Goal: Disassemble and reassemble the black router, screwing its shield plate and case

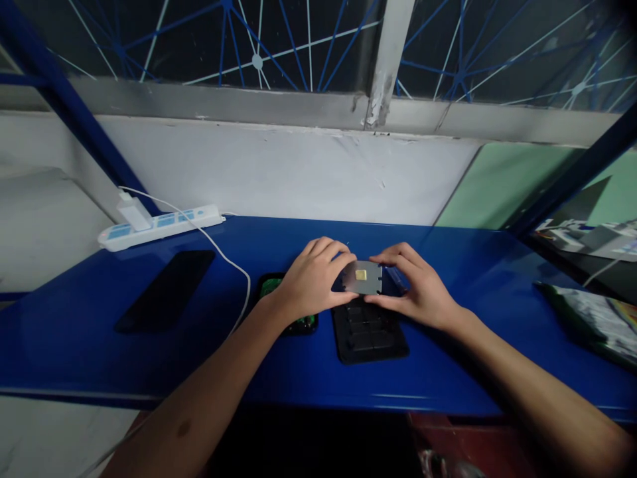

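Note:
Between my two hands is a thin grey metal plate (372, 281) with a small yellowish pad on its face and notches along its right edge. My left hand (318, 275) pinches the plate's left side with thumb and fingers. At the right side, my right hand (418, 285) grips the plate's upper and lower corners. Just below lies a black plastic cover (371, 335) with a ribbed inside, flat on the blue table. A black case with a green circuit board (304, 325) sits partly hidden under my left hand and wrist.
A dark flat slab, perhaps a phone (166, 292), lies to the left on the blue table (209, 372). A white power strip (162, 226) with a plugged-in charger stands behind it; its white cable (233, 262) runs toward me. At the right edge is a shiny plastic packet (592, 322).

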A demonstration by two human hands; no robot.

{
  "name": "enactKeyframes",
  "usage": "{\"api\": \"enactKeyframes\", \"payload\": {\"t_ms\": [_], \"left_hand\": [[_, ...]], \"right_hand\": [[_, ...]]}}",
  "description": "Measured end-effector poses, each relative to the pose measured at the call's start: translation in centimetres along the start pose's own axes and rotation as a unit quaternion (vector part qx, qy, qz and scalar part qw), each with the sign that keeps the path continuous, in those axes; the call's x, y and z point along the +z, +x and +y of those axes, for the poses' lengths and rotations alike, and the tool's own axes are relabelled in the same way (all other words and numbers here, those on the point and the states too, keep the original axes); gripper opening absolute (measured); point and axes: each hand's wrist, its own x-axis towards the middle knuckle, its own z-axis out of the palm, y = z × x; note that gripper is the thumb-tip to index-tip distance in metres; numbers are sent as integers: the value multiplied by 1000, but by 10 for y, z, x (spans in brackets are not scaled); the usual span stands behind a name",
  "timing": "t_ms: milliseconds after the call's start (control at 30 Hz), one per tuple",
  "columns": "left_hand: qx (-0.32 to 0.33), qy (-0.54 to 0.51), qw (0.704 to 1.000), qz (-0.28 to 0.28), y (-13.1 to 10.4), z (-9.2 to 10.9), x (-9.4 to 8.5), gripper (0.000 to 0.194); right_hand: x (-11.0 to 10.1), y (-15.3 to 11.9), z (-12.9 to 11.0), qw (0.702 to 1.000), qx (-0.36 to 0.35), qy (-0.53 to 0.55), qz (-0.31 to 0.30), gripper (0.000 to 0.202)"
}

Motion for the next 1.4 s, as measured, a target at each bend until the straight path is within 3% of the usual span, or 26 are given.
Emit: {"api": "enactKeyframes", "payload": {"t_ms": [233,433,667,833,1100,1400], "left_hand": [[5,-44,999,21,4,15,-2,43],[-16,-104,992,70,6,21,-6,51],[16,-150,986,75,4,32,-7,54],[1,-156,985,76,3,29,-7,57],[1,-169,983,73,3,27,-5,60],[-11,-91,993,75,2,11,-7,50]], "right_hand": [[4,1,-7,1000,-18,20,1,64],[5,0,2,998,18,51,-18,91],[9,1,-6,995,-4,95,-25,54],[8,1,-10,995,-3,102,-13,65],[5,2,-8,997,-17,71,6,57],[1,0,8,1000,8,-22,-5,51]]}}
